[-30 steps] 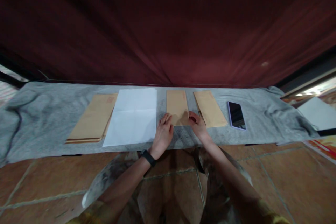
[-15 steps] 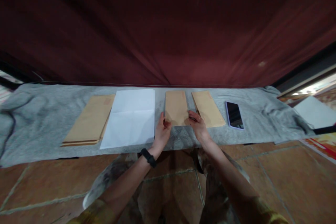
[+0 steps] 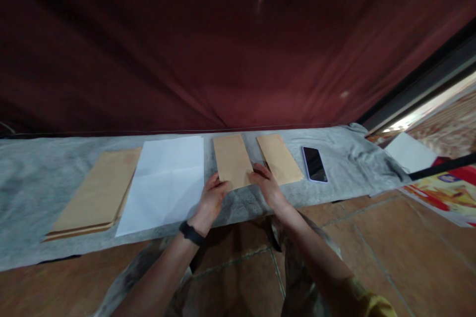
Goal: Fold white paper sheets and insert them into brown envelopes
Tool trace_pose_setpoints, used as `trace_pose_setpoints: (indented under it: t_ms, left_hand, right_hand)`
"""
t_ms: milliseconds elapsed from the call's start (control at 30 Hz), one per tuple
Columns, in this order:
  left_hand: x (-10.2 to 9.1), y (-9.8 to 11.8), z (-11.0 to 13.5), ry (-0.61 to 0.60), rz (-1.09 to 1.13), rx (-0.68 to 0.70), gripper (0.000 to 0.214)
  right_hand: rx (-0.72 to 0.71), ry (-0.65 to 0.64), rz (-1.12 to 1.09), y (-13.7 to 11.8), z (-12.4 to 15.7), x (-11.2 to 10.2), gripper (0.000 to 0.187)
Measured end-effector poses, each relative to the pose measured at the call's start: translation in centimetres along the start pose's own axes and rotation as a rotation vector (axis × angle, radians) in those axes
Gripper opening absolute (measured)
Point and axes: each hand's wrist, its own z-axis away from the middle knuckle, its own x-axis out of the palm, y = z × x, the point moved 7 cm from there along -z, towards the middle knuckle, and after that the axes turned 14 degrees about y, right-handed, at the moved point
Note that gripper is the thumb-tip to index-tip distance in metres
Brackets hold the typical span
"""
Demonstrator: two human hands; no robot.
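- Here at the middle of the desk, both hands are on one brown envelope (image 3: 232, 158), the left hand (image 3: 211, 199) at its near left corner, the right hand (image 3: 266, 186) at its near right side.
- Left hand: pinched on the edge, thumb over the top face, and a dark band (image 3: 192, 233) around that wrist.
- Right hand: closed on the opposite edge, thumb on top too, its fingers tucked partly out of sight.
- The envelope's far end points at the dark red curtain (image 3: 238, 74); whether its near end is off the grey cloth (image 3: 345, 158), I cannot tell.
- Just right of it, beside the right hand, a small brown envelope stack (image 3: 282, 158) lies at a slant.
- Farther right, there's the phone (image 3: 315, 164), dark screen up, in a pale purple case.
- Over to the left of the left hand, white paper (image 3: 163, 183) lies flat, a crease across it.
- And at far left, a larger envelope pile (image 3: 96, 190), fanned slightly, right up against that paper.
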Motion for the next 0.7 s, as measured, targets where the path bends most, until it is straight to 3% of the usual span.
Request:
trace_pose_setpoints:
  t_ms: [167,267,467,700]
  left_hand:
    - [0.3,0.3,-0.2,0.003,0.071,0.07,0.044]
    - [0.6,0.3,0.0,0.008,0.162,0.052,0.052]
    - [1.5,0.1,0.6,-0.03,0.205,-0.006,0.057]
    - [1.2,-0.4,0.4,-0.058,0.163,-0.081,0.059]
  right_hand:
    - [0.286,-0.12,-0.132,1.4,1.4,0.9,0.039]
    - [0.368,-0.191,-0.169,2.2,2.3,1.6,0.039]
    - [0.266,-0.1,-0.177,2.0,2.2,1.3,0.041]
    - [0.098,-0.005,-0.09,-1.8,0.5,-1.4,0.039]
